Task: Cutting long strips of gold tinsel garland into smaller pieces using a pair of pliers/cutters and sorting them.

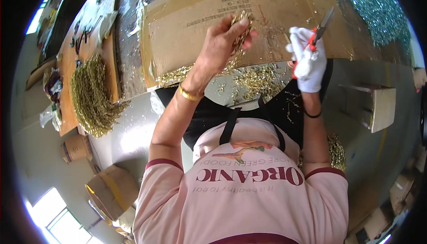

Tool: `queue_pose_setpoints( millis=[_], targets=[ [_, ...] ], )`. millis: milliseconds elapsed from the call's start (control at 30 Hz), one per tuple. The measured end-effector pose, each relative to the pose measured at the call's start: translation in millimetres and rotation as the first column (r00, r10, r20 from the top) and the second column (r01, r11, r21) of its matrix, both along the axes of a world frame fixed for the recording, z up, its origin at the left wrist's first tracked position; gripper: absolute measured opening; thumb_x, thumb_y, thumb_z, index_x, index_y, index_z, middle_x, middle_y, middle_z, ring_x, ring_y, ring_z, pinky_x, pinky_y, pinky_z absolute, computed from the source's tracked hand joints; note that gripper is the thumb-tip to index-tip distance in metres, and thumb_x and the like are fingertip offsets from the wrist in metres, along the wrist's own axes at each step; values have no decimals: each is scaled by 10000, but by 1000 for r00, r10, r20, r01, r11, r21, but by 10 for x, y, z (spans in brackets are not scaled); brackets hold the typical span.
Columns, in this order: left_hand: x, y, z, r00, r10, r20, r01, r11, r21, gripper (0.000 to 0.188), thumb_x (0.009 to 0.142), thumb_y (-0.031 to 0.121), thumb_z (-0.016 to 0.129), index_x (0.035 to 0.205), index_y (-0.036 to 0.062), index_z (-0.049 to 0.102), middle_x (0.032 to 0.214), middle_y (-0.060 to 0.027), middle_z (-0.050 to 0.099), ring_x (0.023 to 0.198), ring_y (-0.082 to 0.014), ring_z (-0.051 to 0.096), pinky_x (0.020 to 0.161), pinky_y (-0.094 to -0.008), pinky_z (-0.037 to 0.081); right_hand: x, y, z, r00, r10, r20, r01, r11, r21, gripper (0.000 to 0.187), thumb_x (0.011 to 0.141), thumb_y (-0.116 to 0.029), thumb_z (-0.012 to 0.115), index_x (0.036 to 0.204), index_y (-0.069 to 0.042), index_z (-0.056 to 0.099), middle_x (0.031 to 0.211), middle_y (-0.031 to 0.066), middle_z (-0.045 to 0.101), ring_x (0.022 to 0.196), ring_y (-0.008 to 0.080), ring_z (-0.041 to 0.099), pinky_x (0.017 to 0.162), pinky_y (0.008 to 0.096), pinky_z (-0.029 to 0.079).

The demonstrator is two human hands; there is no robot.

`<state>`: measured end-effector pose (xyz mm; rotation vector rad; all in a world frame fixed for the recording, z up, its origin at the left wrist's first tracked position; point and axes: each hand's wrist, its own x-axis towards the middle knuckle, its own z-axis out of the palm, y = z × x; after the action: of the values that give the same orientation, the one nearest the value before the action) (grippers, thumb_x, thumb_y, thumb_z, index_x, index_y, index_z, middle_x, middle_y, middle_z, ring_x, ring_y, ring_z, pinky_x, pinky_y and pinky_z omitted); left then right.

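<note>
My left hand (222, 41) is bare, with a gold bangle at the wrist, and its fingers close round a bunch of glittering gold strands (242, 34). Part of the strands hangs below this hand toward the table's near edge. My right hand (310, 68) wears a white glove and grips red-handled scissors (326, 22), blades pointing up and away to the right. A gap separates the scissors from the gold bunch. Under both hands lies a flat cardboard sheet (187, 34), and more gold strands (175, 75) run along its near edge.
Gold clippings (260, 81) lie below the table edge between my legs. A thick gold bundle (91, 95) hangs over a wooden board at left, near several small tools (80, 37). Blue-green tinsel (378, 12) fills the far right. Cardboard boxes (113, 190) stand lower left.
</note>
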<state>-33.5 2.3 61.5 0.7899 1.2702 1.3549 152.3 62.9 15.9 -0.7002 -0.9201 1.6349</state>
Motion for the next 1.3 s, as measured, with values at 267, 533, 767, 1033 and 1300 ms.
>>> queue_pose_setpoints(
  millis=[267, 533, 767, 1033, 1300],
  targets=[
    [-575, 32, -34, 985, -16, -171, 37, 992, 121, 511, 878, 302, 546, 1236, -35, 406, 1092, -176, 559, 961, -188, 576, 818, -245, 444, 535, 866, -1, 158, -589, 792, -434, 680, 592, 309, 792, -181, 632, 1048, -23, 559, 920, 141, 589, 812, 239, 586, 715, 343, 476],
    [-1479, -1495, 3, 429, -60, -902, 24, 998, -55, 414, 737, 190, 694, 1130, 149, 567, 1094, -48, 576, 998, -185, 537, 842, -333, 446, 614, 996, 131, -69, -432, 899, -513, 788, 340, 336, 779, -122, 596, 1106, -52, 562, 1030, 169, 556, 942, 289, 555, 828, 348, 436],
    [-1340, -1830, -147, 278, 119, -953, -101, 990, 94, 207, 770, 78, 635, 975, 86, 605, 980, -63, 607, 959, -246, 558, 829, -339, 435, 560, 1204, 115, -12, -417, 909, -623, 714, 320, 346, 768, -111, 618, 1102, -45, 558, 991, 166, 556, 918, 308, 545, 826, 354, 433],
    [-1530, -2520, 875, 709, 579, -402, -296, 763, 575, 228, 720, -88, 619, 932, -6, 605, 963, -121, 603, 965, -233, 573, 787, -312, 495, 854, 1174, -106, 2, -457, 890, -540, 748, 385, 356, 741, -126, 658, 1070, -37, 558, 1008, 158, 550, 953, 315, 536, 848, 381, 429],
    [-2058, -3428, 1471, 504, 853, -134, -605, 459, 651, 231, 852, 21, 506, 1081, -2, 522, 1020, -99, 587, 967, -184, 557, 860, -328, 432, 680, 1080, 34, -22, -453, 891, -523, 765, 376, 363, 750, -145, 646, 1076, -13, 557, 1022, 173, 548, 965, 320, 533, 857, 381, 424]
  ],
)
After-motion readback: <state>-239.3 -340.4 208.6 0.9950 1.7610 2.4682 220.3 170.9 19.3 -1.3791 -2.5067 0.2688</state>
